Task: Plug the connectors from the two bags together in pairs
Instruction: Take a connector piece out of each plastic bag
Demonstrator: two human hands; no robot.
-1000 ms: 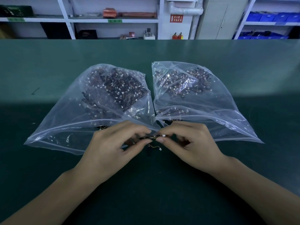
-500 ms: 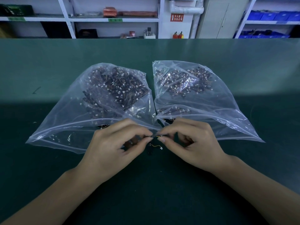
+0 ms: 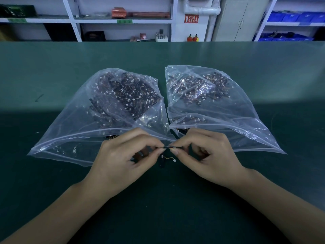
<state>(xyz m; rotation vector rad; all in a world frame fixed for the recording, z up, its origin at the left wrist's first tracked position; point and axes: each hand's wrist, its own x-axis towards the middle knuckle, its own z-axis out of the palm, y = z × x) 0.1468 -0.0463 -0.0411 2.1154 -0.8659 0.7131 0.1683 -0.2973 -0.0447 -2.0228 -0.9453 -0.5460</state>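
Left hand point(image 3: 121, 161) and right hand point(image 3: 209, 155) each pinch one end of a connector pair point(image 3: 169, 147) between them, above the bench point(image 3: 158, 199), just before the two bags point(image 3: 98, 120).

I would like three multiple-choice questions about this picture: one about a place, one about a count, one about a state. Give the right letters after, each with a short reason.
1. Where does the loose connector with a white plug lie?
A. on a shelf
B. on the mat below the fingertips
C. inside the right bag

2. How many clear bags are on the green table?
A. one
B. two
C. four

3. What are the hands doing?
A. lying flat and open
B. both pinching a small wired piece between them
C. lifting one bag

Answers:
1 B: the loose connector lies on the table, just below the fingertips.
2 B: a left bag and a right bag lie side by side.
3 B: the left hand and the right hand pinch the wired piece from either end.
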